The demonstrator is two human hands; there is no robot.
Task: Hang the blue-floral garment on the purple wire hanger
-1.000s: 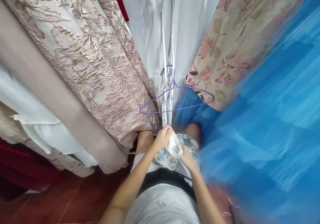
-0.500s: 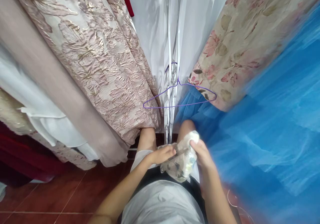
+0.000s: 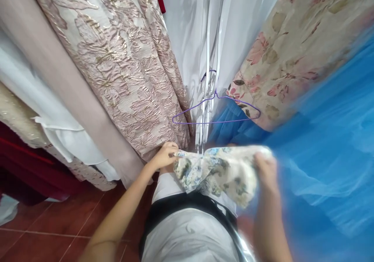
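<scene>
A cream floral cloth piece (image 3: 216, 170), with blue and dark green flowers, is stretched across my lap. Its exact kind of garment cannot be made out. My left hand (image 3: 166, 155) pinches its left end, fingers closed on the edge. At the other end, my right hand (image 3: 266, 170) grips the cloth and is smeared by motion. The middle of the cloth sags in folds between both hands. Just beyond it, a bare purple wire hanger (image 3: 216, 122) hangs from white straps (image 3: 208, 51).
Pink brocade fabric (image 3: 125, 67) hangs close on the left, beside several other garments. To the right hang a floral dress (image 3: 271, 59) and blue tulle (image 3: 327, 145). White drapes (image 3: 187, 32) hang behind the hanger. Red tiles (image 3: 78, 219) cover the floor.
My hands have moved apart, the left to the left and slightly up, the right to the right. The bunched floral cloth is now spread out between them.
</scene>
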